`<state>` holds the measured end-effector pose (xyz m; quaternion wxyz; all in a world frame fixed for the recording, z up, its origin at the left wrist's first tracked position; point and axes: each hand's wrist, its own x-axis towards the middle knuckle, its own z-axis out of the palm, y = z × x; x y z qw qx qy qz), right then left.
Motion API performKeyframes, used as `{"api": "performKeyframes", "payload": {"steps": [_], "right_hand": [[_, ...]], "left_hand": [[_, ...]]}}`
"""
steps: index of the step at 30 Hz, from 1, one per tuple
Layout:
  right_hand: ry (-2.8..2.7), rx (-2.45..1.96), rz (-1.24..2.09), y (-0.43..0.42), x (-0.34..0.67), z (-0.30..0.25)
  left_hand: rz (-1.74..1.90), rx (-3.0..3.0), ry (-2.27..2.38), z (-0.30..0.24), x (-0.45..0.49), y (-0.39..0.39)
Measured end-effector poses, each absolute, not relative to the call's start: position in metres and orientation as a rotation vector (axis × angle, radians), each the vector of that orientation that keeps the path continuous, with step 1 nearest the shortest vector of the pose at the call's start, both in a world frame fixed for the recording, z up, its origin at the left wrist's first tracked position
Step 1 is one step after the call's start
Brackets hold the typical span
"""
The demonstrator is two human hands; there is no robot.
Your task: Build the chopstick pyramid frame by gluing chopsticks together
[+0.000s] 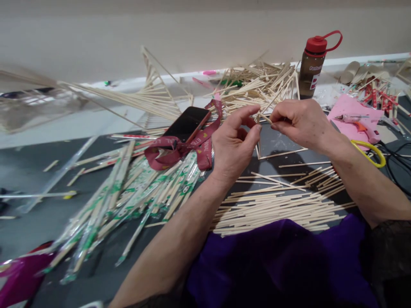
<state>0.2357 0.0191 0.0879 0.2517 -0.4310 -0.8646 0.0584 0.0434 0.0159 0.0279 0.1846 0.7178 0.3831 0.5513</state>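
Note:
My right hand (298, 122) pinches a thin wooden chopstick (265, 118) between thumb and fingers. The chopstick's far end meets the top of an upright one beside my left hand (236, 139). That hand is curled, with thumb and fingertips at the upright chopstick (259, 143); its index finger is raised and the exact contact is partly hidden. Below, the upright joins a chopstick lying flat (282, 153), forming an angular frame. Many loose chopsticks (276, 209) lie in rows nearer my body.
Wrapped chopsticks (128, 192) spread at left, beside a phone (188, 124) with a red lanyard (162, 156). A stick structure (128, 100) and stick pile (257, 85) stand behind. At right are a bottle (311, 70), glue gun (359, 122), yellow-handled scissors (374, 160) and cables (393, 164).

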Motion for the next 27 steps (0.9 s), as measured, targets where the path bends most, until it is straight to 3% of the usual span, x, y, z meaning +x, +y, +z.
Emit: {"api": "performKeyframes", "payload": {"steps": [27], "right_hand": [[-2.389, -1.163, 0.151, 0.0189, 0.2307, 0.0860]], "left_hand": [[1.619, 1.967, 1.070, 0.0262, 0.0396, 0.0177]]}}
